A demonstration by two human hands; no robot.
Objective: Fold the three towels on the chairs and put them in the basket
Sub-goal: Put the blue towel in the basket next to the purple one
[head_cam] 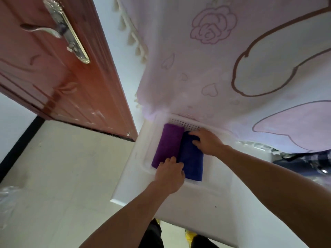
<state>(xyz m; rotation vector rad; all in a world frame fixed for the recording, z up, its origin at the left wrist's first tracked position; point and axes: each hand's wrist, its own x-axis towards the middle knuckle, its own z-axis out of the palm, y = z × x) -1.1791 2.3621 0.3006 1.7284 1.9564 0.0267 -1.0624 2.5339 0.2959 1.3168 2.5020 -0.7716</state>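
A white plastic basket [186, 123] with a perforated wall sits on a white surface, partly under the edge of a hanging cloth. Inside it lie two folded towels side by side: a purple towel [167, 144] on the left and a dark blue towel [192, 161] on the right. My left hand [170, 173] rests at the near end where the two towels meet, fingers curled onto them. My right hand [207, 141] holds the far end of the blue towel, fingers bent over its edge. A third towel is not in view.
A pink cloth with rose and heart patterns [232, 59] hangs over the basket's far side. A reddish-brown door [53, 68] with a metal handle stands open at the left. The tiled floor [62, 167] lies left of the white surface [179, 203]. Dark objects [304, 163] sit at right.
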